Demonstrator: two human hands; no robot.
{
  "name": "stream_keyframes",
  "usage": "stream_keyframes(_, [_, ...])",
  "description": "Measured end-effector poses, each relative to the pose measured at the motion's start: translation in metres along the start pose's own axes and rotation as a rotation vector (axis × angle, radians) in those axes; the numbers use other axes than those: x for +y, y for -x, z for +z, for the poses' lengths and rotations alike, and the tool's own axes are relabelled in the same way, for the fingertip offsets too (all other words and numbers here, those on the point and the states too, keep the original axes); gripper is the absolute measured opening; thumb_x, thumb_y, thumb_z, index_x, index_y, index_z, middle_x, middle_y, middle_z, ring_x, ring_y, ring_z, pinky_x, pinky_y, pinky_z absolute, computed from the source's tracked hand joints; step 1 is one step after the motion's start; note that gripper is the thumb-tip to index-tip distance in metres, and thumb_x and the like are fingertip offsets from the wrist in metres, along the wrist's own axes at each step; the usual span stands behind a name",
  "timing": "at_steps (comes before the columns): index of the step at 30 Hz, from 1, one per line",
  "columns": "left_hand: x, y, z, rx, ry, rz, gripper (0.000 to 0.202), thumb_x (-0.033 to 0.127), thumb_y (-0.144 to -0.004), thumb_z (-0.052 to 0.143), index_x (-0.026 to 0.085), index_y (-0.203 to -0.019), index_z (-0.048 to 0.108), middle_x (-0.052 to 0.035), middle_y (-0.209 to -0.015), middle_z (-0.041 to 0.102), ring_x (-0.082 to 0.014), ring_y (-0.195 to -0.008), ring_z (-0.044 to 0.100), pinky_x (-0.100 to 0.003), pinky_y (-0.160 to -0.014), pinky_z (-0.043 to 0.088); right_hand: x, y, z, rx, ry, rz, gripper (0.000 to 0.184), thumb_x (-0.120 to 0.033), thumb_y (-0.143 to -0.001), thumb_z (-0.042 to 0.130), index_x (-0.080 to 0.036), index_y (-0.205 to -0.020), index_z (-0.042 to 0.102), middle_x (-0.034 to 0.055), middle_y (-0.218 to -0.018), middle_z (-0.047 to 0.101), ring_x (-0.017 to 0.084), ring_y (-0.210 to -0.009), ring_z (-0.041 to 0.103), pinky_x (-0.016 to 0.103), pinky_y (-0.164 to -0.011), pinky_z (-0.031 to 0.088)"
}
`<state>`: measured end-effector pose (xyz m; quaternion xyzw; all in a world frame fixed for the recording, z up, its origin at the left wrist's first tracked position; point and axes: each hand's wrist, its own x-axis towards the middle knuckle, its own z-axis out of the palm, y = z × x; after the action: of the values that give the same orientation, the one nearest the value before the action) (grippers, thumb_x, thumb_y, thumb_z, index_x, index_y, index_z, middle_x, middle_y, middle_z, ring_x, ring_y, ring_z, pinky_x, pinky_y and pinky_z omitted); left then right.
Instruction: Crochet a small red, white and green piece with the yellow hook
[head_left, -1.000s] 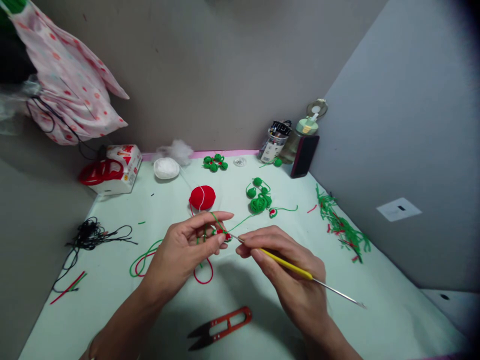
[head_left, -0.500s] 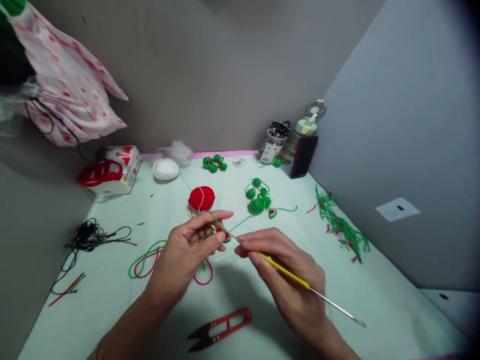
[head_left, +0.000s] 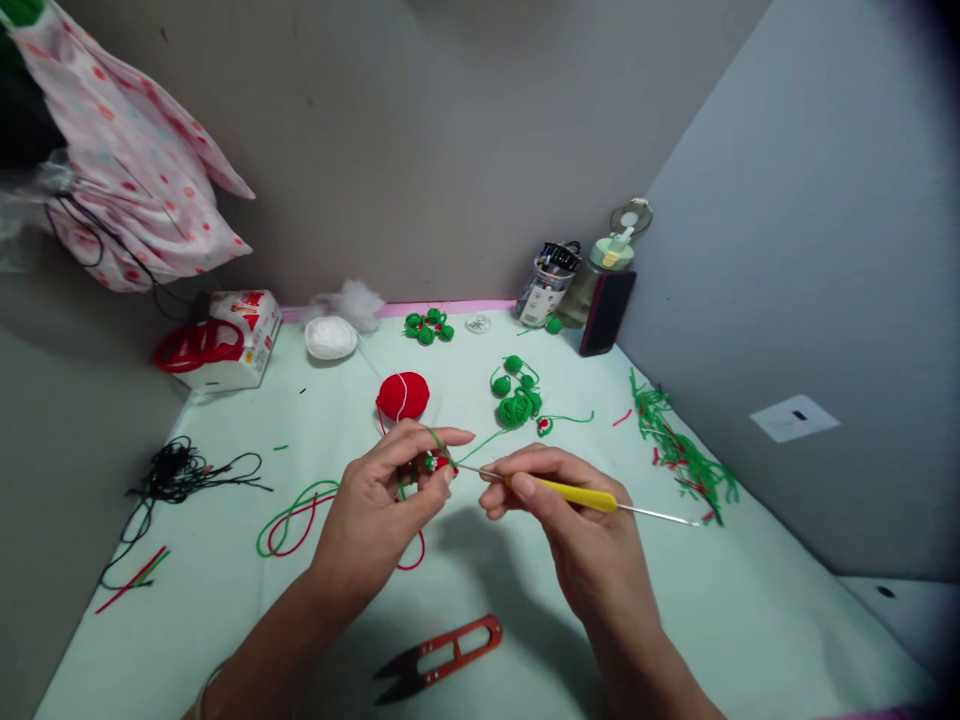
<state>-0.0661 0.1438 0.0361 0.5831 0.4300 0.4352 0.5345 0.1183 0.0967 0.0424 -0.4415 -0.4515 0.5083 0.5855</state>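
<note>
My left hand [head_left: 390,490] pinches a small red, white and green crochet piece [head_left: 441,465] between thumb and fingers. Green yarn runs over its raised index finger and on to a green yarn ball [head_left: 517,408]. My right hand [head_left: 570,510] is closed round the yellow grip of a crochet hook [head_left: 577,495], whose thin metal tip reaches the piece's right edge. Whether the tip is inside a stitch is too small to tell. Behind my left hand lies a red yarn ball [head_left: 403,397] with a white strand across it. Loose green and red yarn tails [head_left: 289,520] loop beside my left wrist.
Orange thread snips [head_left: 442,660] lie in front of my hands. Yarn scraps [head_left: 682,455] are heaped at right, black cord [head_left: 180,470] at left. Along the back stand a white yarn ball [head_left: 331,339], finished green pieces [head_left: 429,326], a pen jar [head_left: 545,290] and a phone [head_left: 607,313].
The crochet hook has swung to a flatter angle, its rear end rising. My right hand has rolled with it, and the left hand has shifted slightly to the right.
</note>
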Motion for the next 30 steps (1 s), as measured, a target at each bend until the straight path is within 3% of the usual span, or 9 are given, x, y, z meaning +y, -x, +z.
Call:
stream_keyframes(5, [-0.0024, -0.0003, -0.0033, -0.06, 0.193, -0.134, 0.02, 0.028, -0.091, 0.076, 0.032, -0.109, 0.083, 0.0022, -0.091, 0.069, -0.0096, -0.068, 0.067, -0.022, -0.068, 0.053, -0.0064, 0.0041, 0.0042, 0.024, 0.141, -0.099, 0.009, -0.022, -0.095, 0.074, -0.026, -0.096, 0.082, 0.0008, -0.088, 0.077, 0.012, -0.076, 0.078, 0.02, -0.073, 0.064])
stream_keyframes(14, [0.002, 0.0011, -0.0026, -0.057, 0.288, -0.183, 0.025, 0.025, -0.089, 0.08, 0.036, -0.111, 0.083, 0.0029, -0.093, 0.075, -0.0096, -0.075, 0.072, -0.018, -0.074, 0.057, -0.011, 0.005, 0.0082, 0.02, 0.253, -0.181, 0.012, -0.019, -0.096, 0.071, -0.025, -0.096, 0.081, 0.0014, -0.089, 0.077, 0.013, -0.077, 0.077, 0.023, -0.072, 0.063])
stream_keyframes(30, [0.0025, 0.0024, 0.0047, -0.058, 0.437, -0.21, 0.03, 0.028, -0.09, 0.081, 0.036, -0.119, 0.081, 0.0036, -0.097, 0.069, -0.0096, -0.086, 0.07, -0.017, -0.083, 0.057, -0.0068, 0.0105, 0.0095, 0.025, 0.319, -0.273, 0.017, -0.016, -0.099, 0.067, -0.028, -0.102, 0.079, 0.0018, -0.098, 0.077, 0.015, -0.082, 0.076, 0.028, -0.074, 0.064])
